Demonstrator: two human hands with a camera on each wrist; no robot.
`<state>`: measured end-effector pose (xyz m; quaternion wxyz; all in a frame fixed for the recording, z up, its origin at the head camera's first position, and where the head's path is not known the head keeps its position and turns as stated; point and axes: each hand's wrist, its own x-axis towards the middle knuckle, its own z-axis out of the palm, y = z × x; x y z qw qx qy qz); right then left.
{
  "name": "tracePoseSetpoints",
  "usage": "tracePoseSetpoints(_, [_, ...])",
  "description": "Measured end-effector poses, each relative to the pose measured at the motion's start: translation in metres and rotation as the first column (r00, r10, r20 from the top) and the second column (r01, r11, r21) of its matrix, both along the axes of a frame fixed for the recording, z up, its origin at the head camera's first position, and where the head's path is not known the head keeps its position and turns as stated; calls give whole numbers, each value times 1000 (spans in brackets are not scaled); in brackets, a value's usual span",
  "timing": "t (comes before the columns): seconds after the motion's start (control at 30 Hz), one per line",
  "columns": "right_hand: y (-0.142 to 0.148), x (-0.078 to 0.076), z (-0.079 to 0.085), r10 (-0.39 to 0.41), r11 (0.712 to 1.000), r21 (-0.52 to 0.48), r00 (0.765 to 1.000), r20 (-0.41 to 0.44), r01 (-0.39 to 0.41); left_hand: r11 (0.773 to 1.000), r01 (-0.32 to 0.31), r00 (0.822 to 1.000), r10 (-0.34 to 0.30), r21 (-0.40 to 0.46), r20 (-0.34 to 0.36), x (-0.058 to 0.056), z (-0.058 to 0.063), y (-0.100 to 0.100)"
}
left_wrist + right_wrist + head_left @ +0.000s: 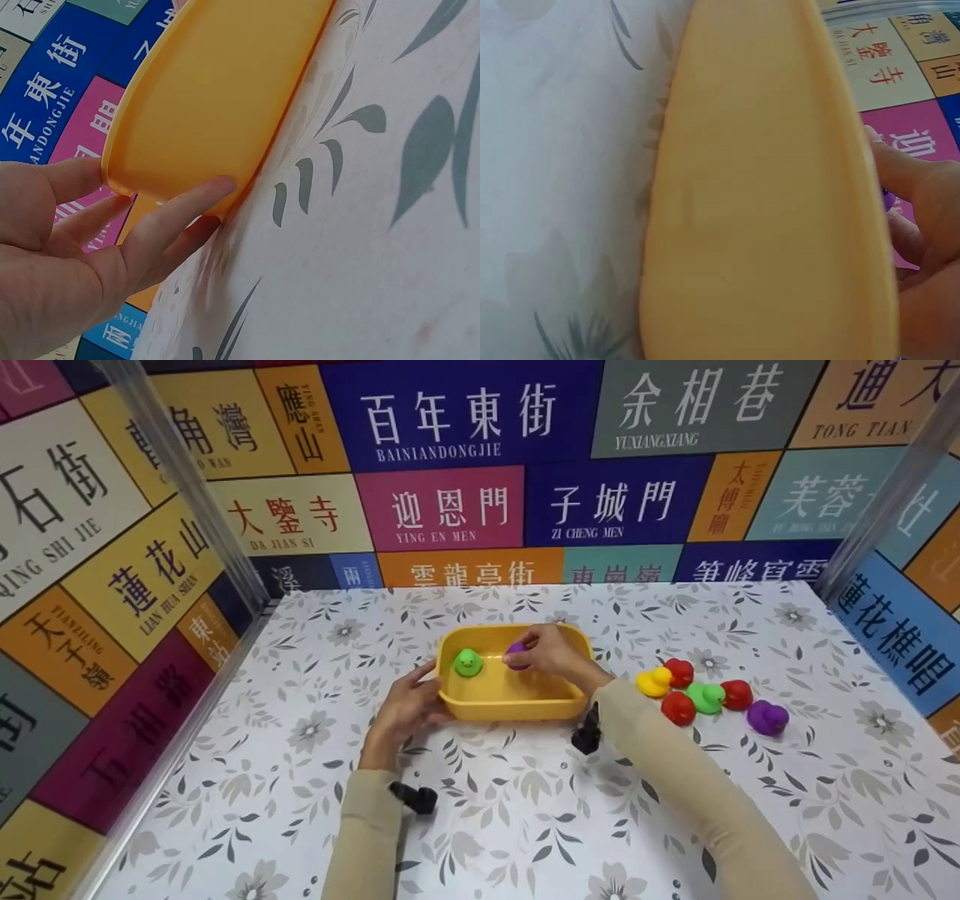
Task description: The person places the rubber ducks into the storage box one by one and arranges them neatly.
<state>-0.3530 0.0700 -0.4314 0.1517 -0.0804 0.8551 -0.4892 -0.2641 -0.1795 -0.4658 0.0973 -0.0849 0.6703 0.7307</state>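
Note:
My right hand [553,651] reaches into a yellow plastic basin [517,710] and pinches a purple rubber duck [516,655] between thumb and fingers, over the basin floor. Part of that duck is covered by the fingers; the right wrist view shows only a sliver of purple [888,199] behind the basin's wall. A green rubber duck [467,663] sits inside at the left end. My left hand [409,705] touches the basin's left end from outside, its fingers [184,206] extended along the wall and its thumb at the rim.
Right of the basin lies a group of rubber ducks: a yellow one [655,682], a green one [705,698], a purple one [768,718] and several red ones [678,709]. The table [495,825] has a leaf-patterned cover. Colourful sign-printed walls [450,442] stand behind and at both sides.

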Motion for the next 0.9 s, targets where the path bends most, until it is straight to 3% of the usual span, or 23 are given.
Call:
tracePoseSetpoints(0.37, [-29, -5, -11, -55, 997, -43, 996, 69, 58, 1000, -11, 1000, 11, -27, 2, 0, -1, -1])
tracePoseSetpoints(0.9, [-43, -5, -21, -94, 993, -67, 995, 30, 96, 1000, -12, 1000, 12, -19, -19, 2, -2, 1])
